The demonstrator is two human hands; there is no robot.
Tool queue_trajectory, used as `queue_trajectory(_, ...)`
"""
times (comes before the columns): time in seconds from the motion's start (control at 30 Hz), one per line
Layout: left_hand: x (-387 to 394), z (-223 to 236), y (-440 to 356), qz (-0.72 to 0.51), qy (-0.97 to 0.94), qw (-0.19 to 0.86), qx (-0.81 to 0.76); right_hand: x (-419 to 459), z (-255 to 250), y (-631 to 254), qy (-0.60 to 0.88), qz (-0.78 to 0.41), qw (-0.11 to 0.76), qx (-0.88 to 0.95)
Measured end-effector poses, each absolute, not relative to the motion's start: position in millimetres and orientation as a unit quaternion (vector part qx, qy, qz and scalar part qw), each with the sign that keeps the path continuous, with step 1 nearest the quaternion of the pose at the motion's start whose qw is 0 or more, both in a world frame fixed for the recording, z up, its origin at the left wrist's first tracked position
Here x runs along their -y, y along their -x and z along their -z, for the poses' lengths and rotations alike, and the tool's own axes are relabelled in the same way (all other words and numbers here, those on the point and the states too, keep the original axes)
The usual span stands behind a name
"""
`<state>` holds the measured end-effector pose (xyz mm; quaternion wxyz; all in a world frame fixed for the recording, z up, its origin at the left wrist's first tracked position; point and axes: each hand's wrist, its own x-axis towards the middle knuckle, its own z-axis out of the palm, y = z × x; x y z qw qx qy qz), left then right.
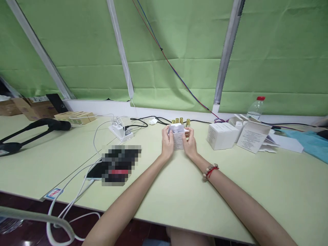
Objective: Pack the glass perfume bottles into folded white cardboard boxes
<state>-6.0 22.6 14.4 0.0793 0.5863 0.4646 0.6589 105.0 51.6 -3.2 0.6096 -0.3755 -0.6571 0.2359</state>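
Observation:
Between my two hands stands a small white printed carton, its top flap raised. My left hand grips its left side, thumb along the front edge. My right hand holds the right side, with the thumb on the front and the fingers curled behind. What lies inside the carton is hard to make out. Several gold-capped small bottles show just behind it, their lower parts hidden. To the right of my right hand sit closed white cartons and an opened white carton.
A white power strip with cables lies left of my hands. Nearer is a dark tablet-like device, partly pixelated. A red-capped bottle and blue cloth are at the right. Cardboard boxes stand far left.

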Motion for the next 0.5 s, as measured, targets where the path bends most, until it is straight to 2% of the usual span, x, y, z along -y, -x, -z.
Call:
queue_trajectory(0.27,-25,-24,13,-0.659,-0.574,0.138,-0.466,-45,-4,-108,0.375,-0.194,0.611,0.67)
queue_trajectory(0.5,-21,-23,7,-0.669,-0.556,0.135,-0.475,-47,-2,-108,0.367,-0.167,0.634,0.659)
